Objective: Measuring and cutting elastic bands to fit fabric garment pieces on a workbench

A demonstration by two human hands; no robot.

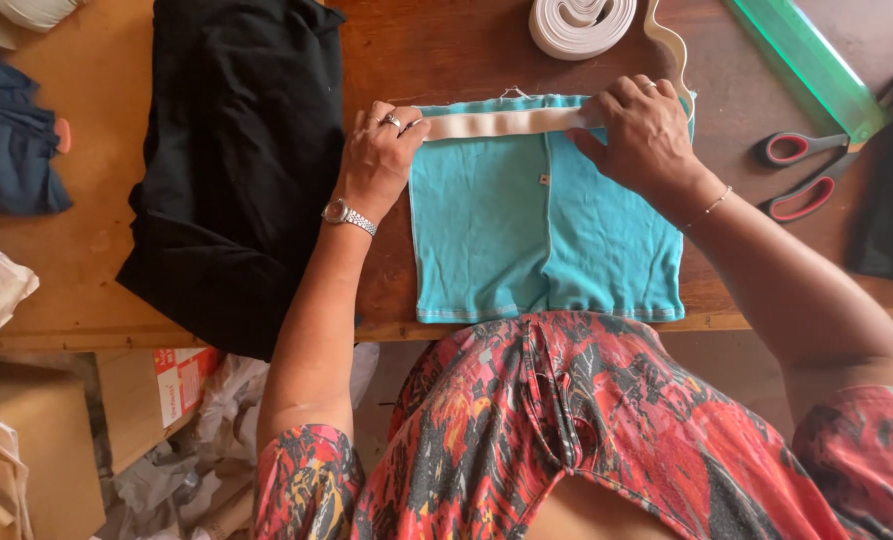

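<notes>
Looking down from the head view: a small turquoise knit garment (547,225) lies flat on the wooden tabletop (437,50), its hem just inside the near edge and its waist edge turned away from the person. A cream elastic band (502,122) is stretched straight along that waist edge. The left hand (382,160) presses the band's free end at the garment's left corner, fingers closed down flat on it; the right hand (642,135) pins the band near the right corner, its grip likewise pressed together on band and cloth, so the strip stays taut and aligned. From there the band runs up to a coiled elastic roll (579,22). A black fabric pile (237,160) nearly touches the left hand, limiting room leftward. Red-handled scissors (802,170) and a green ruler (812,65) lie to the right, apart from the garment, with bare wood between.
</notes>
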